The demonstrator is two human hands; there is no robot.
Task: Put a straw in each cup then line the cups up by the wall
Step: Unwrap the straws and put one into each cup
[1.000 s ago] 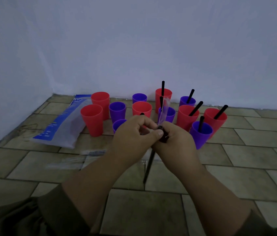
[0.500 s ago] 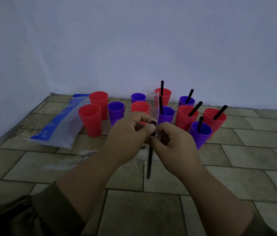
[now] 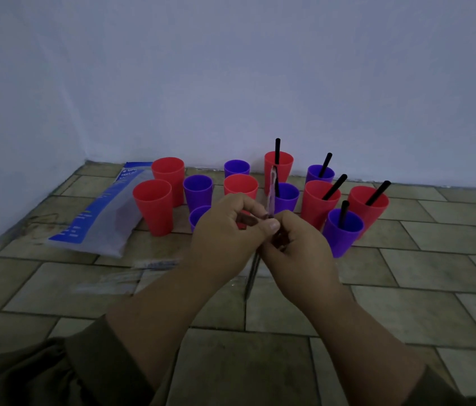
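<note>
hands: left hand (image 3: 225, 230) and right hand (image 3: 298, 247) meet mid-air over the floor (image 3: 406, 312), just in front of the cups; fingers on both are curled tight, the left ones pinching the clear wrapper (image 3: 272, 186) that sticks up, the right ones wrapped round the straw (image 3: 253, 273)
straw: black, hanging down below the fists with its tip low over the tiles; not in any cup yet
cups: a red and purple bunch near the wall (image 3: 231, 83), not lined up; five clearly have straws, and there's a sixth behind the wrapper I can't tell; the left ones, like the front red cup (image 3: 153, 206), look empty
risk 1: that wrapper looks thin and slippy; if it tears short the straw stays half covered, and a hard yank could fling the straw out of the right hand
risk 2: the hands are right by the front purple cup (image 3: 343, 232); the cups are packed close, so a jerky pull that tips one probably takes its neighbours and their leaning straws with it
risk 3: loose wrappers (image 3: 155, 263) lie on the tiles; easy to lose a dropped straw among them in this dim light
writing: only on the plastic bag (image 3: 99, 218) left of the cups; blue panel, white print, the top bit looks like "TRAIL…" cut off; the rest is too blurry; no brand on cups or straws that I can see
</note>
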